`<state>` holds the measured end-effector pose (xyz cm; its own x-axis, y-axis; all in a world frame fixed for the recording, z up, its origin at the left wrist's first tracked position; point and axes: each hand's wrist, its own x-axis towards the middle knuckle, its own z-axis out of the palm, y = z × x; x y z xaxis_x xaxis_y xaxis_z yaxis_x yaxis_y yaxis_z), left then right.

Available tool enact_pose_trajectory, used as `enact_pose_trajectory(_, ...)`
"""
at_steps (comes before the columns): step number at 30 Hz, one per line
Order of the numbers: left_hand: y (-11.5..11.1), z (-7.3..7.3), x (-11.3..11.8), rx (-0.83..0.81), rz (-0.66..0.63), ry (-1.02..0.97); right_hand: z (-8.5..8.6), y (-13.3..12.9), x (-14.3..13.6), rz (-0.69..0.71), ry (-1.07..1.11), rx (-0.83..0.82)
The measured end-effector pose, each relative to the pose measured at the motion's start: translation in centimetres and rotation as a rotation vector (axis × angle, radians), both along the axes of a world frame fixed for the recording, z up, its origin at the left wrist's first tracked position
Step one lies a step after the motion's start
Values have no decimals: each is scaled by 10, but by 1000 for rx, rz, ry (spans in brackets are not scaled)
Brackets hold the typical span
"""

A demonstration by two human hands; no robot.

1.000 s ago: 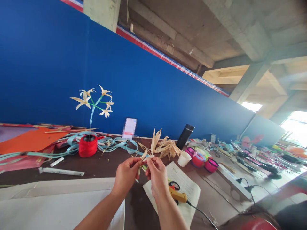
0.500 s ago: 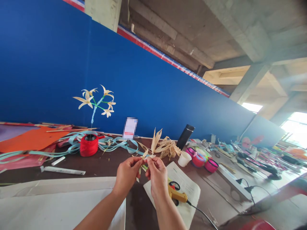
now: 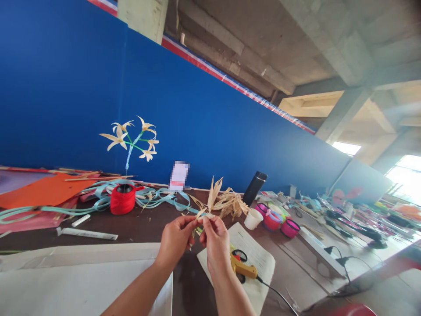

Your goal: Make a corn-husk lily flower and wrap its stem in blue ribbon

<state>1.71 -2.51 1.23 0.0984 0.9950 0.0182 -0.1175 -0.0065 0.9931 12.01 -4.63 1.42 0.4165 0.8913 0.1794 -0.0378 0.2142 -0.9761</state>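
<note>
Two hands noted together above dark table (image 3: 141, 226). Fingertips of left hand (image 3: 176, 237) and right hand (image 3: 217, 239) closed on pale husk piece (image 3: 200, 214), held in front of dried husk bundle (image 3: 232, 202). Upper end tipped lower than half second earlier, hanging end mostly hidden; piece judged slightly turned, grip kept. Exact shape unclear. Print on paper sheet (image 3: 260, 252) too small to be read; upright panel (image 3: 179, 175) blurred. No brand legible.

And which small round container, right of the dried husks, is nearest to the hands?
The white cup; the pink and red ones sit farther right.
</note>
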Motion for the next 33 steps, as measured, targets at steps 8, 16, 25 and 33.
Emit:
enact_pose_trajectory(8,1,0,0,-5,-1,-10,0,1,0,-3,11,2)
enact_pose_trajectory(16,-1,2,0,-8,11,-25,-2,1,2,-8,1,12)
enact_pose_trajectory(25,-1,3,0,1,3,-19,-1,0,1,-13,20,10)
enact_pose_trajectory(33,-1,2,1,18,-6,-35,-2,0,1,-3,46,5)
